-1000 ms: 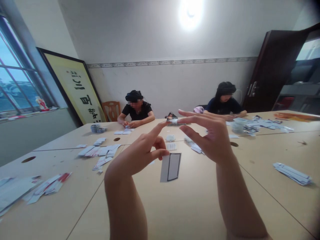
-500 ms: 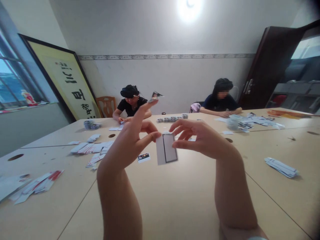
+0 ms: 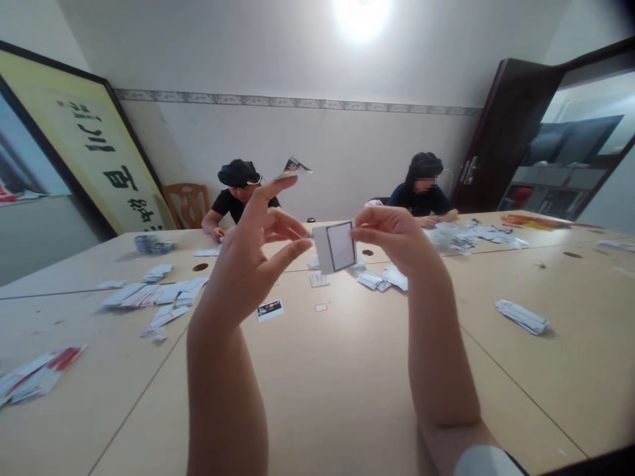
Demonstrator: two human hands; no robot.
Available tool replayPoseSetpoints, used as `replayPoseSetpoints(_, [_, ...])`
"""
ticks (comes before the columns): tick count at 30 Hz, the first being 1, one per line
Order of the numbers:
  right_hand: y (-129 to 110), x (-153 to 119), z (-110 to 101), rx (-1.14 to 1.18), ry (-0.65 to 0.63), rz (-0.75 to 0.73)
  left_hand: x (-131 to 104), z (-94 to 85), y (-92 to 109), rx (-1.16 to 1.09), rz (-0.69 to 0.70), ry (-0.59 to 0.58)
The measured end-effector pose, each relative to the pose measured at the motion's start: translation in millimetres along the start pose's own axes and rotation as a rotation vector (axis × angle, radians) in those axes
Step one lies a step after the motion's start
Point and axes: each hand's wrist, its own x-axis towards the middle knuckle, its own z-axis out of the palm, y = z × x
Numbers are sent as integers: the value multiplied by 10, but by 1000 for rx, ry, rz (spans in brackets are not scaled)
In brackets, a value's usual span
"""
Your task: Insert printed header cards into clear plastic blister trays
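My left hand (image 3: 253,254) and my right hand (image 3: 394,238) are raised above the table and both pinch a small white card with a black-edged rectangle (image 3: 335,247), one at each side edge. A small dark-printed sticker (image 3: 294,168) clings to the tip of my left index finger, which points up. Below the hands, a small printed card (image 3: 270,309) and a tiny red-outlined piece (image 3: 321,307) lie on the beige table (image 3: 347,383).
Loose paper strips lie at left (image 3: 153,294), far left (image 3: 37,377), right (image 3: 522,316) and centre (image 3: 381,279). Two other people (image 3: 238,195) (image 3: 421,192) sit at the far side with card piles. A framed calligraphy board (image 3: 84,145) leans at left; a dark door (image 3: 501,132) is at right.
My right hand came in and took the card's right edge. Both hands lifted the card higher. The sticker stayed on my left fingertip. The view shifted right.
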Motion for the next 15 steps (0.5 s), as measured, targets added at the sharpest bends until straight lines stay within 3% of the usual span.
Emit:
replayPoseSetpoints(4, [497, 218, -251, -74, 237, 15, 27, -29, -72, -125, 94, 130])
replayPoseSetpoints(6, [863, 315, -362, -256, 314, 172, 24, -47, -73, -234, 154, 183])
replayPoseSetpoints(7, [1051, 342, -405, -438, 333, 325, 21, -54, -64, -301, 182, 213])
replayPoseSetpoints(9, [1399, 341, -468, -719, 292, 609, 22, -60, -40, -450, 238, 282])
replayPoseSetpoints(12, [1782, 231, -508, -832, 264, 775, 57, -57, -22, -625, 297, 395])
replayPoseSetpoints(15, [1978, 98, -506, -912, 223, 860, 120, -56, -72, -642, 265, 514])
